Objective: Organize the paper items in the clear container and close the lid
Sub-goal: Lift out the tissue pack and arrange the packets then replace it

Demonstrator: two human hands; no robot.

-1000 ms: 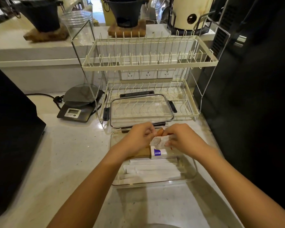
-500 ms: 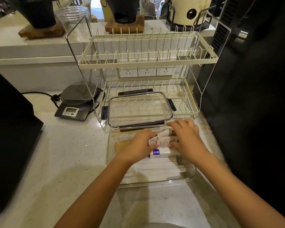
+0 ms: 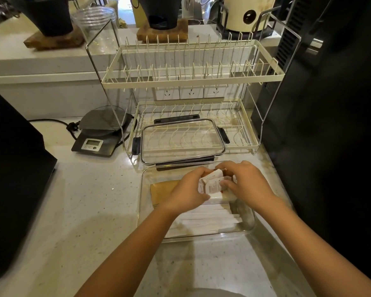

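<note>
A clear container [image 3: 250,229] stands open on the counter in front of me. Inside, white paper-wrapped sticks [image 3: 210,219] lie in a row along the near side, and a brown paper stack [image 3: 162,189] lies at the far left. My left hand [image 3: 187,192] and my right hand [image 3: 246,183] meet over the container's far half, both gripping a bunch of small white sachets [image 3: 212,185]. The clear lid [image 3: 182,140] with dark clasps rests on the lower tier of the dish rack, just behind the container.
A cream two-tier dish rack [image 3: 191,80] stands behind the container. A digital kitchen scale [image 3: 99,136] sits to its left. A black appliance [image 3: 13,172] fills the left edge, a tall dark unit [image 3: 330,125] the right. Pots stand on the back ledge.
Both hands have stayed over the container's far half, shifting their grip on the sachets. The blue-labelled packet seen earlier is now hidden under my left hand.
</note>
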